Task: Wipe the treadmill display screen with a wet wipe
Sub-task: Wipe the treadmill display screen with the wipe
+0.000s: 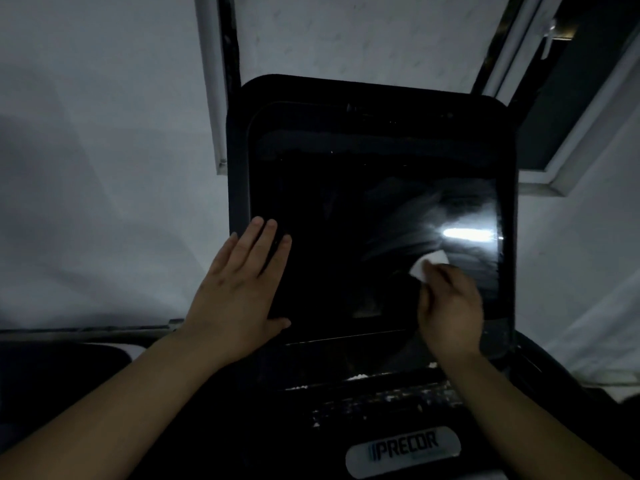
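The treadmill display screen [346, 220] is a large black glossy panel in a dark rounded frame, filling the middle of the view. My right hand [450, 310] presses a small folded white wet wipe [427, 263] against the screen's lower right part; the wipe sticks out past my fingertips. Wet streaks and a bright light reflection show on the glass above the wipe. My left hand [239, 289] lies flat with fingers spread on the screen's left edge and frame, holding nothing.
Below the screen runs a dusty dark console ledge [374, 393] with white specks, and a grey logo plate [403, 452] reading PRECOR. Behind stand a white wall [104, 133] and white window frames [571, 133]. The room is dim.
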